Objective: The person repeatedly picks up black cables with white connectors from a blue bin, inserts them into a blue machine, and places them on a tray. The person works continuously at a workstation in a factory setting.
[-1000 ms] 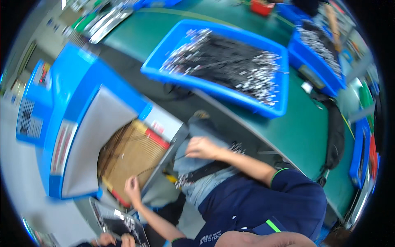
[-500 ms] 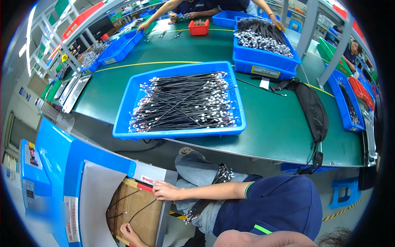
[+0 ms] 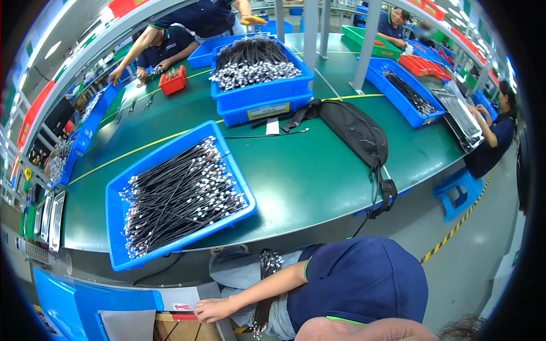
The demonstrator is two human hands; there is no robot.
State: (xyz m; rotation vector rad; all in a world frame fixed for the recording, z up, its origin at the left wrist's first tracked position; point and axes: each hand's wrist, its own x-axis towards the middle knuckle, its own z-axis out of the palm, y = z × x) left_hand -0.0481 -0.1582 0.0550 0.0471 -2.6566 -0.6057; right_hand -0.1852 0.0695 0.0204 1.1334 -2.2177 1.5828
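Note:
My right hand (image 3: 213, 310) lies with bent fingers over the red edge strip (image 3: 177, 316) of the blue machine (image 3: 74, 304). A thin black cable (image 3: 198, 331) runs down from beneath its fingertips across the brown mesh belt (image 3: 181, 332); the fingers hide the cable's end. Across my lap rests a bundle of black cables with white connectors (image 3: 272, 263), its middle covered by my right forearm. My left hand is out of the picture. On the green table (image 3: 296, 210), above my arm, a blue tray (image 3: 116, 224) is heaped with similar cables and overhangs the near edge.
Stacked blue trays (image 3: 227, 116) of cables, a black bag (image 3: 355, 133) and a red box (image 3: 173, 81) stand on the table. Grey posts (image 3: 365, 51) rise from it. Co-workers sit beyond the table and at right, near a blue stool (image 3: 455, 196).
My view has swung, so table and machine sit further left and lower. My left hand, at the belt before, has left the picture. My right hand stays at the red edge strip.

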